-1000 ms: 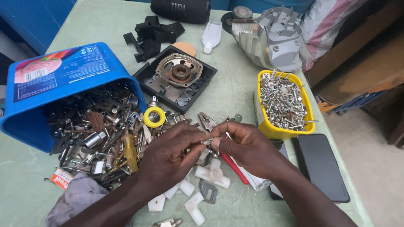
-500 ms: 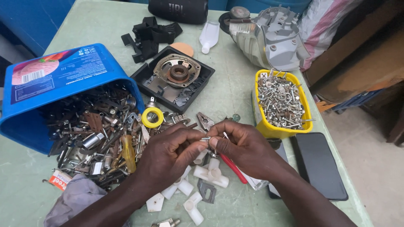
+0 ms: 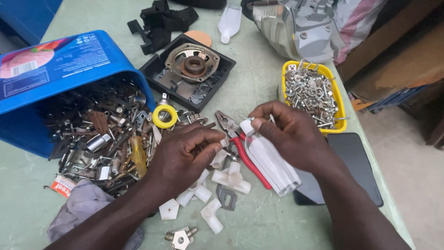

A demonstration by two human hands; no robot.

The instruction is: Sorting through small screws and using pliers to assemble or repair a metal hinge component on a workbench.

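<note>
The right hand is gripping a small clear bottle at centre frame — fingers closed around its neck. The left hand is hovering beside it, fingers curled shut over white plastic fittings and red-handled pliers on the tabletop — blue tub of scrap at left.
</note>
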